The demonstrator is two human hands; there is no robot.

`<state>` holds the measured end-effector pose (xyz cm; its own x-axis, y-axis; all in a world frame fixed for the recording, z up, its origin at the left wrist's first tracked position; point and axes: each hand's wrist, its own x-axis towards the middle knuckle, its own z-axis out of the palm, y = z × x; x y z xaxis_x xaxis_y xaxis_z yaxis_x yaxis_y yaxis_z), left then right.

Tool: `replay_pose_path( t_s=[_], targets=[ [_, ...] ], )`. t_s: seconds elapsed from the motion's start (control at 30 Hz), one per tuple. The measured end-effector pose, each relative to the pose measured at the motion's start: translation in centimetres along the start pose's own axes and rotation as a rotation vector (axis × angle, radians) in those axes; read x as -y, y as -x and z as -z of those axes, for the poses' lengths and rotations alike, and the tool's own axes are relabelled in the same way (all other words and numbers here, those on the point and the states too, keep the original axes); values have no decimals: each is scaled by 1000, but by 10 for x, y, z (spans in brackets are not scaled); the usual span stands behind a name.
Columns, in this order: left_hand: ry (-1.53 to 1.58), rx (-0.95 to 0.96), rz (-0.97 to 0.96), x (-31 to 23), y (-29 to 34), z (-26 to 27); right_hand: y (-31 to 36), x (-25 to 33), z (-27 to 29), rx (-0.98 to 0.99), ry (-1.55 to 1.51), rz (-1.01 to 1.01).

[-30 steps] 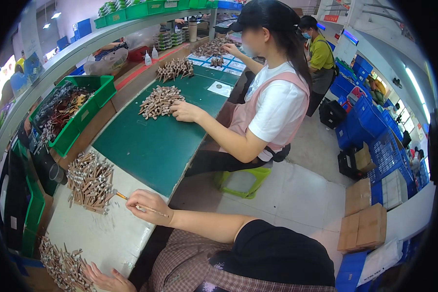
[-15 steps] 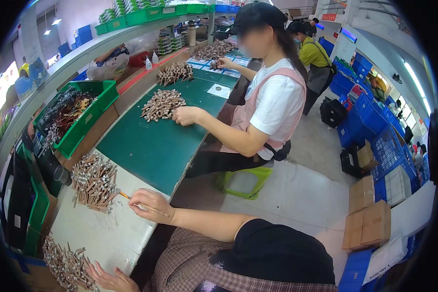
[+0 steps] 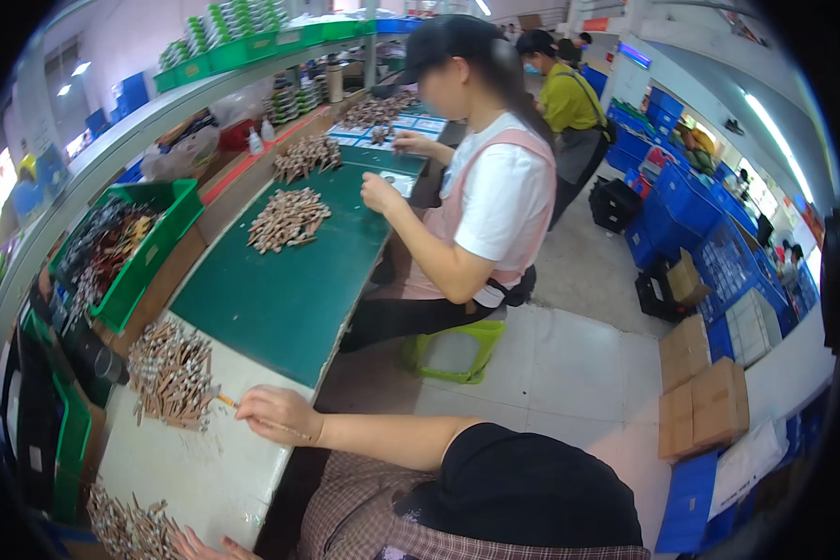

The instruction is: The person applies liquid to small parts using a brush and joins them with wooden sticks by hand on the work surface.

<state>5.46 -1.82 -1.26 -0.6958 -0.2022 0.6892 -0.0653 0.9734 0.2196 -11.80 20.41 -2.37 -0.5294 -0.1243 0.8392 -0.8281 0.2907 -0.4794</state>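
My right hand (image 3: 276, 414) is closed around a thin brush (image 3: 225, 400). The brush tip points at the edge of a heap of small brown stick-like pieces with whitish ends (image 3: 170, 373), apart from my fingers. At the lower edge my left hand (image 3: 207, 549) is partly cut off, its visible fingers stretched out beside a second heap of such pieces (image 3: 129, 525). Whether it touches them I cannot tell. Both heaps lie on a pale worktop (image 3: 229, 457).
A co-worker in a pink apron (image 3: 495, 196) sits on a green stool (image 3: 457, 353) by a green mat (image 3: 271, 299) with more heaps. A green bin (image 3: 173, 233) and a dark cup (image 3: 110, 366) border the worktop. Cardboard boxes (image 3: 705, 411) stand at right.
My view has shifted a little, so both hands sit lower in it. My right hand still grips the brush. The co-worker's near hand has risen away from the heap on the mat.
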Motion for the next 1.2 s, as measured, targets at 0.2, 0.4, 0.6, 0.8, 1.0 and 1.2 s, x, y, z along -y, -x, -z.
replay_pose_path(
  t_s=[0.2, 0.4, 0.6, 0.8, 1.0, 1.2],
  targets=[
    [16, -16, -131, -16, -26, -3, 2, 5, -2, -25, -4, 15],
    [-2, 131, -132, -21, -21, -23, 6, 6, -1, -16, 4, 30],
    [39, 158, -96, -2, -17, -37, 3, 8, -1, -24, 8, 30],
    [88, 159, -98, -5, -23, -35, 2, 3, -4, -50, -17, 7],
    [107, 179, -81, -4, -21, -30, 2, 8, -4, -63, -27, -14],
    [117, 178, -47, 0, -17, -36, 5, 9, 2, -54, -42, -6]
  ],
)
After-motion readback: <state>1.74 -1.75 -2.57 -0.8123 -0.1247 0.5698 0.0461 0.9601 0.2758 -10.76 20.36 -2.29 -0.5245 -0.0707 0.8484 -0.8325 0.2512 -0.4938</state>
